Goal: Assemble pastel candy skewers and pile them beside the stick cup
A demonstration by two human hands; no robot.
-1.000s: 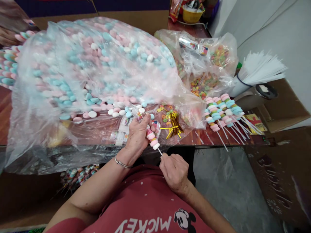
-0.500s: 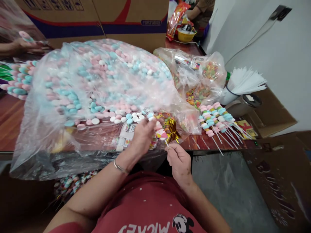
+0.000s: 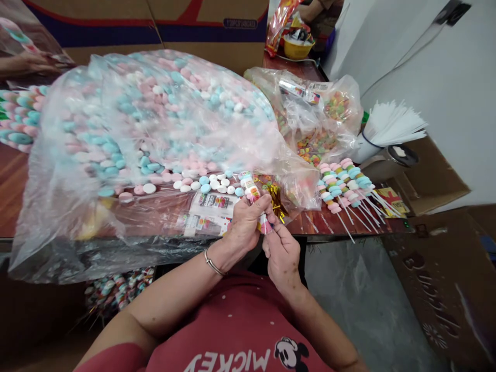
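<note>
Right at the near edge of the wooden table [image 3: 11, 206], a candy skewer [image 3: 253, 194] stands tilted, its top leaning away from the person: a short stack of round sweets, white and pale blue at the top, then yellow and pink lower down, threaded on a thin stick whose lower end is hidden between the hands. The left hand [image 3: 246, 225] wraps its fingers around the middle of the stack, closed snugly on the sweets, with a thin metal bangle [image 3: 212, 262] at the wrist. The right hand [image 3: 282, 253] sits just below and beside it, fingertips pinched together at the skewer's lower end, touching the left hand.

Just beyond the hands lies a bunch of gold twist ties [image 3: 276, 201]. A large clear plastic bag [image 3: 155, 129] sprawls across the table, full of loose pink, blue and white round sweets, some spilling near its open mouth. A smaller clear bag [image 3: 318, 119] to the right holds small multicoloured ring sweets. Beside it, finished skewers [image 3: 343, 186] lie side by side with their sticks pointing toward the table edge. A white cup [image 3: 362, 152] holds a fan of white sticks [image 3: 393, 124]. Cardboard boxes [image 3: 155, 26] stand along the far side, and a yellow bowl [image 3: 296, 46] sits far back.
</note>
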